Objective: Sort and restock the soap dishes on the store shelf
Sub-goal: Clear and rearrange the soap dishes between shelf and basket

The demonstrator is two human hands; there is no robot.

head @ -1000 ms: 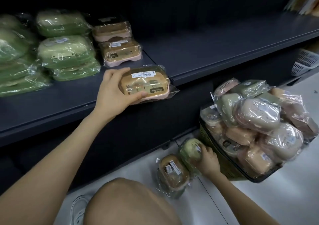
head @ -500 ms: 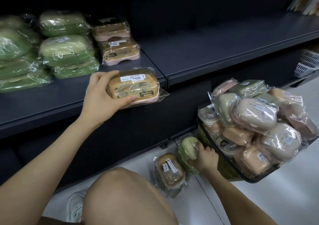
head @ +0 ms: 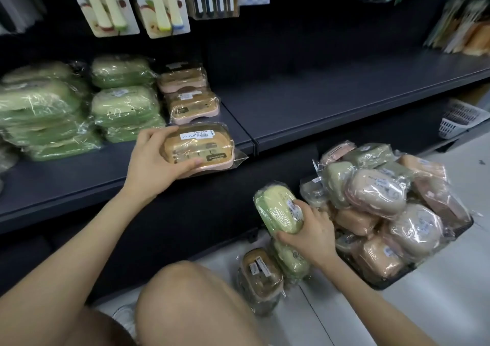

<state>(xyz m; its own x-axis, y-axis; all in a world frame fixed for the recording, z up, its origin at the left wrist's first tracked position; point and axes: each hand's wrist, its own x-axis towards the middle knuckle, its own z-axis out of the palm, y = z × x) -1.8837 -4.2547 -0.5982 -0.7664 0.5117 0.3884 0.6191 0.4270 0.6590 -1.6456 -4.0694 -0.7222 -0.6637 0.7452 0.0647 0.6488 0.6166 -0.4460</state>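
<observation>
My left hand (head: 153, 160) grips a wrapped brown and pink soap dish (head: 201, 148) at the front edge of the dark shelf (head: 291, 112), just in front of two stacked dishes of the same kind (head: 191, 101). My right hand (head: 310, 233) holds a wrapped green soap dish (head: 278, 209) lifted off the floor, next to the basket (head: 392, 282) heaped with several wrapped dishes. Stacks of green soap dishes (head: 124, 104) fill the shelf's left part. On the floor lie a brown dish (head: 261, 270) and another green dish (head: 290, 261).
The shelf's right half is bare dark board. Carded utensils (head: 161, 3) hang above the shelf. A white mesh basket (head: 461, 117) sits under the shelf at far right. My bare knee (head: 185, 300) is low in the middle, over the pale floor.
My right hand has lifted the green dish up from the floor pile. My left hand has kept the brown dish at the shelf edge. The camera has tilted up, showing the hanging goods.
</observation>
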